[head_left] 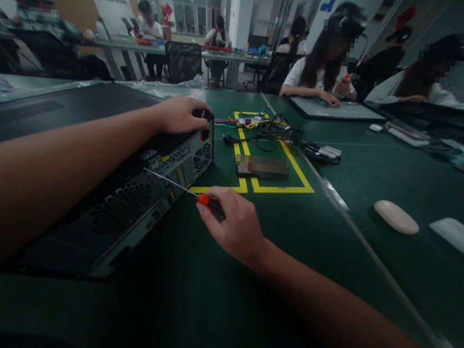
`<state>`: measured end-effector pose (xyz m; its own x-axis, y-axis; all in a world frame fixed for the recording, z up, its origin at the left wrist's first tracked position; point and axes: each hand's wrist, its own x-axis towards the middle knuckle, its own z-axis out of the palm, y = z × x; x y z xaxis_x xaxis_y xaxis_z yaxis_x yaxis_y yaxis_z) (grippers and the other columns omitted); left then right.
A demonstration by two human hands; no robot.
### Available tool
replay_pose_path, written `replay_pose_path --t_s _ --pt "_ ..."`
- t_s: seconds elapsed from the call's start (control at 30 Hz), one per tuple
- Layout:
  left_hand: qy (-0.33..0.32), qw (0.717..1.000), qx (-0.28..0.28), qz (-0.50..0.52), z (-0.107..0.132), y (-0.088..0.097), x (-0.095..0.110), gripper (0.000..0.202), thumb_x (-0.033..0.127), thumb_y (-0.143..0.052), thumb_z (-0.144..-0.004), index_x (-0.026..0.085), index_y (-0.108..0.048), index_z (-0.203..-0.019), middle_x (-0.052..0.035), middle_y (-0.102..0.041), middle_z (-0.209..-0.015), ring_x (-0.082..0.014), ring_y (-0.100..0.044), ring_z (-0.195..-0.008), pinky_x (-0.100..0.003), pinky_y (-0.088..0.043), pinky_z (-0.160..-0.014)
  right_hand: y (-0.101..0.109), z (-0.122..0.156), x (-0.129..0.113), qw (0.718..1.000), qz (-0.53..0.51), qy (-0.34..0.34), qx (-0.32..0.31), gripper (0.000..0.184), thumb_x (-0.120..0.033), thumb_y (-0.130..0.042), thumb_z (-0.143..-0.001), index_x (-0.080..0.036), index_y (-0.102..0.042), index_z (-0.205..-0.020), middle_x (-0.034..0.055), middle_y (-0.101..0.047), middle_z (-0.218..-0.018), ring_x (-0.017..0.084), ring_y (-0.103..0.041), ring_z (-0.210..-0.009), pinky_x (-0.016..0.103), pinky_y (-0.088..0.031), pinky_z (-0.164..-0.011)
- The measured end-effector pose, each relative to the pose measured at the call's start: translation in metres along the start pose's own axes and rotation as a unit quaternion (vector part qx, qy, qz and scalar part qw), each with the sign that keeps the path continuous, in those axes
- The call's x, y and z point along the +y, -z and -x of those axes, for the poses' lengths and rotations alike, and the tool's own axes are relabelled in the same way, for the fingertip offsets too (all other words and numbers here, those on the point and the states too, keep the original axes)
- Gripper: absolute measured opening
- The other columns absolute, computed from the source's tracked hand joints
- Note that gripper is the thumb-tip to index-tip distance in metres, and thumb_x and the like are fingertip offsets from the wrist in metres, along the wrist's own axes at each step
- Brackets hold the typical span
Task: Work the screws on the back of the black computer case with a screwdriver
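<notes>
A black desktop computer case (136, 93) lies on its side at the left, its metal back panel with vent holes facing me. My left hand (186, 116) rests on the far top corner of the case, fingers curled over the edge. In my right hand (233, 219), closed around its orange-red handle, is a screwdriver (203, 198). Its long thin shaft points left, and the tip meets the back panel near the upper edge. Whether the tip sits in a screw is too small to tell.
Beyond the case lie a bundle of cables (279, 129) and a dark flat object (262, 167), partly blurred, near yellow tape (284, 190). A pale rounded object (396, 216) is at the right. Across the table, a person (310, 74) works over a flat panel (343, 111).
</notes>
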<state>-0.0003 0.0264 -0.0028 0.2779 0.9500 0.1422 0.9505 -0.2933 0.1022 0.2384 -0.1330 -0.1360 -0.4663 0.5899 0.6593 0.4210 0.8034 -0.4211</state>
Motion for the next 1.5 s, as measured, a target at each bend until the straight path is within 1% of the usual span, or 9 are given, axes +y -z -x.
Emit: replay_pose_path --t_s 0.23,0.43,0.63,0.8,1.07,1.17,1.23,1.37,1.5 --pt "-0.001 1.0 -0.003 0.004 0.0 0.001 0.0001 0.075 0.056 -0.059 -0.094 0.025 -0.075 -0.161 -0.0125 -0.079 -0.149 -0.0394 -0.072 -0.138 -0.048 -0.053 -0.12 0.0007 -0.0004 0.0 1.0 0.005 0.001 0.002 0.015 -0.031 -0.067 -0.115 -0.021 -0.072 -0.125 0.0083 -0.084 -0.109 0.022 -0.079 -0.092 0.034 -0.061 -0.082" --pt "-0.008 1.0 -0.005 -0.006 -0.0016 0.0011 -0.0015 0.073 0.057 -0.058 -0.095 0.026 -0.075 -0.159 -0.0101 -0.08 -0.148 -0.0363 -0.072 -0.136 -0.043 -0.054 -0.119 0.0004 0.0 -0.0008 1.0 0.003 -0.001 0.01 0.015 -0.033 -0.067 -0.115 -0.021 -0.072 -0.124 0.0076 -0.084 -0.107 0.022 -0.079 -0.091 0.034 -0.06 -0.081" --pt "-0.017 1.0 0.003 -0.007 -0.002 -0.0003 -0.0033 0.07 0.056 -0.06 -0.095 0.028 -0.076 -0.157 -0.0093 -0.082 -0.144 -0.0365 -0.073 -0.134 -0.044 -0.055 -0.118 0.0001 -0.0008 -0.0018 1.0 0.008 0.001 0.019 0.017 -0.034 -0.066 -0.116 -0.021 -0.073 -0.123 0.0078 -0.084 -0.106 0.022 -0.078 -0.089 0.034 -0.059 -0.08" --pt "-0.015 1.0 0.001 -0.004 -0.0002 0.0019 -0.0008 0.07 0.057 -0.058 -0.096 0.029 -0.076 -0.157 -0.0091 -0.081 -0.145 -0.0361 -0.072 -0.137 -0.044 -0.055 -0.118 0.0015 -0.0014 -0.0033 1.0 0.018 0.0 0.023 0.021 -0.039 -0.066 -0.116 -0.021 -0.075 -0.123 0.0085 -0.084 -0.106 0.023 -0.078 -0.093 0.035 -0.059 -0.083" --pt "-0.005 1.0 -0.007 -0.006 0.0012 0.0035 0.004 0.075 0.056 -0.056 -0.095 0.024 -0.075 -0.16 -0.0124 -0.08 -0.148 -0.0389 -0.073 -0.136 -0.047 -0.055 -0.12 0.0032 -0.0025 -0.0036 1.0 0.005 0.005 0.02 0.026 -0.041 -0.063 -0.118 -0.019 -0.075 -0.122 0.0093 -0.083 -0.104 0.023 -0.078 -0.091 0.035 -0.06 -0.081" --pt "-0.01 1.0 -0.007 -0.007 0.0001 0.0028 0.0022 0.075 0.057 -0.056 -0.095 0.025 -0.075 -0.16 -0.0122 -0.08 -0.147 -0.0386 -0.074 -0.134 -0.047 -0.056 -0.118 0.0015 -0.0011 -0.0021 1.0 -0.01 0.011 0.02 0.024 -0.041 -0.064 -0.118 -0.02 -0.073 -0.126 0.0093 -0.084 -0.108 0.023 -0.08 -0.095 0.035 -0.062 -0.085" --pt "-0.015 1.0 -0.003 -0.004 -0.0004 0.0023 0.0005 0.073 0.057 -0.057 -0.095 0.026 -0.076 -0.158 -0.0114 -0.082 -0.145 -0.0383 -0.074 -0.133 -0.047 -0.056 -0.117 0.0001 -0.0002 -0.0008 1.0 -0.017 0.014 0.023 0.022 -0.039 -0.066 -0.117 -0.02 -0.071 -0.128 0.0091 -0.084 -0.109 0.023 -0.081 -0.095 0.034 -0.063 -0.085" --pt "-0.016 1.0 0.003 0.001 -0.0007 0.0015 -0.0018 0.071 0.057 -0.06 -0.094 0.027 -0.077 -0.157 -0.0109 -0.082 -0.142 -0.0376 -0.074 -0.131 -0.046 -0.057 -0.116 -0.0009 -0.0005 0.0011 0.999 -0.005 0.031 0.031 0.014 -0.03 -0.068 -0.115 -0.02 -0.071 -0.124 0.0084 -0.083 -0.106 0.022 -0.079 -0.091 0.033 -0.06 -0.082" --pt "-0.016 1.0 0.0 -0.005 -0.0007 0.0017 -0.0015 0.072 0.057 -0.058 -0.096 0.026 -0.076 -0.158 -0.0105 -0.082 -0.142 -0.0362 -0.074 -0.129 -0.044 -0.056 -0.116 -0.0002 -0.0014 0.0014 0.999 0.009 0.028 0.025 0.012 -0.028 -0.068 -0.115 -0.02 -0.072 -0.123 0.0075 -0.082 -0.106 0.022 -0.079 -0.091 0.033 -0.059 -0.083"
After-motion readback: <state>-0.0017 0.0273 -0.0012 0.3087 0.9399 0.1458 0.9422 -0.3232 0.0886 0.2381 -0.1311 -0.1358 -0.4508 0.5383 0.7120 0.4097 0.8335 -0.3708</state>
